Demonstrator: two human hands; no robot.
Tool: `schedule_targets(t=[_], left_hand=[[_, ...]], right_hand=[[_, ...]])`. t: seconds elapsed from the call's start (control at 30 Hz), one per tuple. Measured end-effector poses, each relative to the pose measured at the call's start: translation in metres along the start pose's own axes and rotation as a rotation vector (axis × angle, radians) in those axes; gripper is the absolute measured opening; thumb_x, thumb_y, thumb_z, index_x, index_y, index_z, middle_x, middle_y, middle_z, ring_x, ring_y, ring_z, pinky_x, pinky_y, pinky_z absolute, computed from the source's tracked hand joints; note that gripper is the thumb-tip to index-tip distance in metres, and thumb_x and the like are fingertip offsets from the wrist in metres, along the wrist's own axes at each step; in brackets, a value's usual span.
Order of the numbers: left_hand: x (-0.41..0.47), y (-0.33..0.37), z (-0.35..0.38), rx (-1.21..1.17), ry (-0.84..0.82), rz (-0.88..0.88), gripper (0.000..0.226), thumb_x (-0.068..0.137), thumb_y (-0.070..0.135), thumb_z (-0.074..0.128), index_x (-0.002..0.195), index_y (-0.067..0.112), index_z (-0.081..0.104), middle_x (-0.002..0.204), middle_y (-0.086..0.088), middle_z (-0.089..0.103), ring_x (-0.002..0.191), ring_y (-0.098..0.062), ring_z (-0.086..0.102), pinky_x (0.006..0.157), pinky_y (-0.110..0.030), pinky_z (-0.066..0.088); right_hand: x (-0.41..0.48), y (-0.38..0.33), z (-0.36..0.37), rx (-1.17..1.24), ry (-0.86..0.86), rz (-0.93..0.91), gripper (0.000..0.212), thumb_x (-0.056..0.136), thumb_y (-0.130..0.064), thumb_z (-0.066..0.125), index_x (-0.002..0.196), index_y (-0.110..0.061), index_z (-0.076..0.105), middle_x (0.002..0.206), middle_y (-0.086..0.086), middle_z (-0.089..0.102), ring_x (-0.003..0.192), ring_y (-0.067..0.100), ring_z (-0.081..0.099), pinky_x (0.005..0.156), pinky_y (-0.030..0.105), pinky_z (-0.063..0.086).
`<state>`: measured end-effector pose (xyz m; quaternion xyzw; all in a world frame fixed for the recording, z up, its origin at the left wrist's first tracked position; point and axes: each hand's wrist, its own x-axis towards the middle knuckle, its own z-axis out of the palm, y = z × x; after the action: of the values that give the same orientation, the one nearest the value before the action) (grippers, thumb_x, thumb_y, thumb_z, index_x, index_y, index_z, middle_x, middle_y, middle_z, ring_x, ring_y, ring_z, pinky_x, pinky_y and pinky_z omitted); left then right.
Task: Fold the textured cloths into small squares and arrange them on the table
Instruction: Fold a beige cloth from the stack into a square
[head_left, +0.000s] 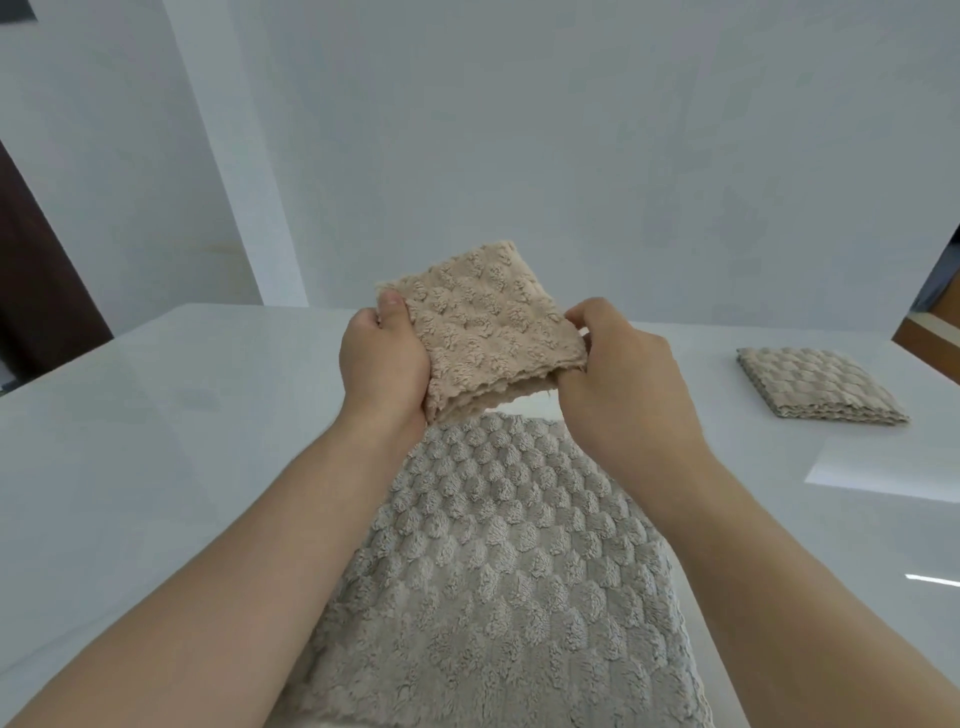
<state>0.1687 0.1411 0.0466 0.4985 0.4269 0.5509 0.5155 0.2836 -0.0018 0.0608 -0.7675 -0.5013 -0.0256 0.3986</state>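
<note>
Cloth (488, 322), beige, already folded to a small square, is held up off the table (156, 415) between both hands, roughly over the far edge of the flat cloth (498, 571) that lies spread out under the forearms. The left hand (382, 358) grips its left side, thumb on top near the corner, fingers curled underneath. The right hand (618, 364) pinches the right corner, fingers curled round the edge; the thumb is hidden. The square sits turned like a diamond, one corner pointing up and away, stacked layer edges facing down toward the person. Key relation: the folded pile (818, 382) sits on the table to the right and a bit beyond, well apart from the held cloth, with bare table between. The right hand is clearly the nearer one, so I'd guess placement goes rightward, likely beside or onto that pile. The square probably needs rotating so its edges line up with the pile's. Risk: the layers look loose at the near edge and may splay if one hand lets go.
</note>
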Motion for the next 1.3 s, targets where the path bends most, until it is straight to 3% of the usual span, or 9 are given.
schedule_targets(t=[0.2,0.37,0.5,0.67,0.73,0.87,1.07,1.2,1.3], left_hand=[[-0.002,0.008,0.002,0.033,-0.003,0.052,0.054,0.087,0.060,0.040,0.099,0.013,0.064,0.102,-0.008,0.072,0.097,-0.026,0.070,0.091,-0.054,0.057],[-0.005,0.000,0.005,0.076,-0.020,0.034,0.050,0.092,0.059,0.039,0.101,0.016,0.063,0.103,-0.005,0.071,0.098,-0.024,0.069,0.092,-0.052,0.056],[-0.007,-0.018,0.012,0.035,-0.083,-0.078,0.057,0.086,0.061,0.040,0.102,0.012,0.064,0.105,-0.011,0.072,0.098,-0.030,0.071,0.090,-0.054,0.057],[0.001,-0.021,0.005,-0.029,-0.065,-0.151,0.047,0.098,0.051,0.044,0.105,0.009,0.065,0.108,-0.015,0.072,0.099,-0.034,0.072,0.090,-0.057,0.057],[0.004,-0.018,0.004,-0.010,-0.042,-0.118,0.049,0.100,0.050,0.042,0.104,0.007,0.063,0.110,-0.019,0.071,0.101,-0.036,0.070,0.092,-0.058,0.056],[0.003,-0.010,0.002,0.006,-0.043,-0.084,0.050,0.094,0.055,0.043,0.099,0.010,0.062,0.111,-0.020,0.070,0.103,-0.037,0.069,0.091,-0.060,0.056],[0.001,-0.002,-0.001,-0.004,-0.028,-0.069,0.049,0.101,0.050,0.044,0.102,0.005,0.059,0.116,-0.026,0.066,0.106,-0.042,0.067,0.091,-0.063,0.055],[0.003,0.005,-0.005,0.035,-0.049,-0.023,0.051,0.094,0.058,0.044,0.100,0.011,0.065,0.106,-0.014,0.072,0.100,-0.031,0.071,0.092,-0.057,0.056],[0.000,0.013,-0.005,0.068,-0.081,0.019,0.047,0.103,0.050,0.044,0.104,0.008,0.064,0.108,-0.014,0.072,0.101,-0.028,0.070,0.093,-0.054,0.056]], right_hand=[[-0.003,0.001,0.010,-0.452,-0.069,-0.044,0.010,0.090,-0.011,0.049,0.094,-0.017,0.042,0.079,-0.001,0.044,0.070,0.031,0.047,0.056,0.035,0.033],[0.003,-0.002,0.011,0.303,-0.056,0.228,0.026,0.086,-0.011,0.039,0.094,-0.021,0.063,0.085,0.004,0.072,0.066,0.027,0.071,0.063,0.043,0.060],[0.000,-0.014,0.017,0.722,-0.088,0.344,0.029,0.094,-0.015,0.040,0.102,-0.023,0.066,0.082,0.003,0.077,0.066,0.024,0.074,0.057,0.037,0.055],[0.003,-0.005,0.007,0.398,-0.016,0.160,0.029,0.086,-0.001,0.046,0.089,-0.017,0.070,0.069,0.004,0.073,0.047,0.006,0.063,0.038,0.021,0.040],[0.009,0.002,-0.002,0.360,-0.084,0.150,0.029,0.088,-0.001,0.048,0.086,-0.015,0.073,0.066,0.000,0.074,0.045,0.004,0.062,0.044,0.017,0.043],[0.015,0.008,-0.008,0.482,-0.326,0.194,0.033,0.094,0.000,0.045,0.093,-0.015,0.075,0.081,0.001,0.078,0.058,0.016,0.069,0.058,0.030,0.052],[0.009,0.013,0.009,0.007,-0.209,0.011,0.028,0.093,-0.007,0.036,0.116,-0.014,0.049,0.097,0.013,0.065,0.080,0.035,0.069,0.071,0.049,0.057],[0.011,0.013,0.012,0.416,-0.438,0.198,0.029,0.100,-0.006,0.037,0.121,-0.016,0.054,0.104,0.008,0.071,0.077,0.032,0.076,0.075,0.042,0.060],[0.013,0.022,0.006,0.850,-0.675,0.268,0.036,0.100,0.005,0.046,0.131,-0.011,0.056,0.118,0.011,0.073,0.102,0.037,0.074,0.089,0.044,0.057]])
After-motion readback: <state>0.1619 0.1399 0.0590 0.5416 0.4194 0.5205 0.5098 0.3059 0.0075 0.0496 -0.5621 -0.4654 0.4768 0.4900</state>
